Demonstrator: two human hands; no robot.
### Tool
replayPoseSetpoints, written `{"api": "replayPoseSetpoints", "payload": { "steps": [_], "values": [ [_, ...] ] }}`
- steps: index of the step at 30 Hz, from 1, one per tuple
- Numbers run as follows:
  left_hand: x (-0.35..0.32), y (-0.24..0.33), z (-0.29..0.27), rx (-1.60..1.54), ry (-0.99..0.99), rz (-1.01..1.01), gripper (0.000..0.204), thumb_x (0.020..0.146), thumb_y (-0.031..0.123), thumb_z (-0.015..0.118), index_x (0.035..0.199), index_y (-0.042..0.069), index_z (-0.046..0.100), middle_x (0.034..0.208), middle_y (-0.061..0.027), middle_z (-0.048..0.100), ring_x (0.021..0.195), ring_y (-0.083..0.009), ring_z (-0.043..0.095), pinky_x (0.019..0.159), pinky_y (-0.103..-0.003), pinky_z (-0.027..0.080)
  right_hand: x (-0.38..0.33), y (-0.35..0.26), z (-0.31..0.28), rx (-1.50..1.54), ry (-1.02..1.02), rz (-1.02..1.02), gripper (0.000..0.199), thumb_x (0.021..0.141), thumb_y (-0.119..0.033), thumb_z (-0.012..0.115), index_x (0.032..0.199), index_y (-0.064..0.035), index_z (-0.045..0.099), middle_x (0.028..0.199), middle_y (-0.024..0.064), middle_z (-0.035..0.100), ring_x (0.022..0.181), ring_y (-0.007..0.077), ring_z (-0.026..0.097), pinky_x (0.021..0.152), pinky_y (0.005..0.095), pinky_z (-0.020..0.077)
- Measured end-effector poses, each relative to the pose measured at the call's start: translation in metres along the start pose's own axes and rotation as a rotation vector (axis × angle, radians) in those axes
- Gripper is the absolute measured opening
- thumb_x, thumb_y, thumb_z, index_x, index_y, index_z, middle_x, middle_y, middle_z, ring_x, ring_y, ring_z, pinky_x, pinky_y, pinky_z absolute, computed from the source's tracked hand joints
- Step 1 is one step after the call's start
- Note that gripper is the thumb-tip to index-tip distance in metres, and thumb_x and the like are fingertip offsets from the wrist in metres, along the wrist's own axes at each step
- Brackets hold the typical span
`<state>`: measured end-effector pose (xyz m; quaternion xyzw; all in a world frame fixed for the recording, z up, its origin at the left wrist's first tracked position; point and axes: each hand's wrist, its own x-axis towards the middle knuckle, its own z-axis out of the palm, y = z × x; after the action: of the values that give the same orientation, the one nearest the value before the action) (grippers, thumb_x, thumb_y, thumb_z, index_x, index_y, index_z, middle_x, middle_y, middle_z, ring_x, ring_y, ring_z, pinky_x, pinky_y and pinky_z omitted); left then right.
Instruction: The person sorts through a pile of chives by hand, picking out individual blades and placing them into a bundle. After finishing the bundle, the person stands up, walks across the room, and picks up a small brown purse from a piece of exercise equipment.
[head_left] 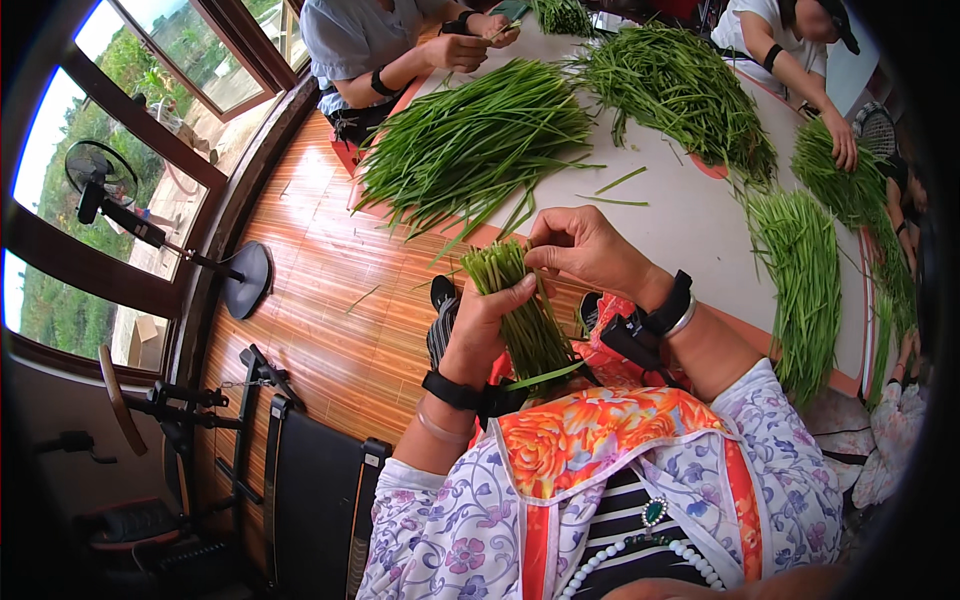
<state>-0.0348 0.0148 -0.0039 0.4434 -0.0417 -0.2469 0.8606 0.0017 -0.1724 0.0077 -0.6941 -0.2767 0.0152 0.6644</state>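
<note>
My left fingers (513, 295) curl round the green stalk bundle (537, 330) mid-frame, presumably keeping ends even, right fingers (556, 258) pinched together at its top, can't tell on what; loose pile (480, 140) upper centre on the table (690, 235), likely for reach.

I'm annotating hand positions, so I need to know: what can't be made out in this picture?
All in the head view:
- Left hand: most fingers, hidden behind the green bundle.
- Right hand: whatever its pinched thumb and finger may hold, too small to tell.
- Co-worker in the grey-blue shirt: head, cut off by the upper edge.
- Small far pile: its top, cut off by the same edge.
</note>
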Motion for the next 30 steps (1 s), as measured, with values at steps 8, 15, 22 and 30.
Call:
{"api": "replayPoseSetpoints", "payload": {
  "steps": [8,15,22,30],
  "values": [
    [0.006,-0.010,-0.013,-0.046,-0.043,-0.032,0.027,0.087,0.016,0.069,0.110,0.006,0.059,0.086,-0.0047,0.060,0.082,-0.0192,0.062,0.084,-0.038,0.054,0.001,-0.007,-0.001,0.227,-0.053,0.259,0.011,0.088,-0.003,0.072,0.088,0.0000,0.062,0.081,-0.0018,0.062,0.078,0.0031,0.057,0.070,0.0214,0.0488],
    [-0.003,-0.002,-0.019,0.050,-0.025,-0.017,0.024,0.083,0.019,0.073,0.096,0.005,0.057,0.080,-0.0049,0.058,0.076,-0.0182,0.058,0.081,-0.038,0.052,0.028,0.012,-0.059,-0.409,0.220,0.125,0.015,0.086,-0.012,0.074,0.084,0.0008,0.065,0.072,0.0009,0.063,0.064,0.0070,0.054,0.059,0.0265,0.0460],
    [-0.002,0.002,-0.012,0.123,0.006,-0.025,0.025,0.082,0.018,0.073,0.096,0.005,0.057,0.077,-0.0041,0.058,0.075,-0.0172,0.059,0.079,-0.037,0.052,0.027,0.055,-0.128,-1.094,0.291,0.316,0.012,0.084,-0.013,0.068,0.090,-0.0033,0.064,0.094,0.0152,0.064,0.091,0.0338,0.063,0.079,0.0435,0.0501],
    [-0.006,0.002,-0.024,0.130,0.087,0.054,0.022,0.084,0.011,0.071,0.098,0.003,0.058,0.078,-0.0042,0.058,0.074,-0.0169,0.058,0.074,-0.035,0.050,0.000,0.043,-0.159,-0.867,0.497,0.065,0.009,0.086,-0.004,0.064,0.094,0.0002,0.064,0.088,0.0153,0.068,0.075,0.0343,0.065,0.070,0.0379,0.0508]
  ]
}}
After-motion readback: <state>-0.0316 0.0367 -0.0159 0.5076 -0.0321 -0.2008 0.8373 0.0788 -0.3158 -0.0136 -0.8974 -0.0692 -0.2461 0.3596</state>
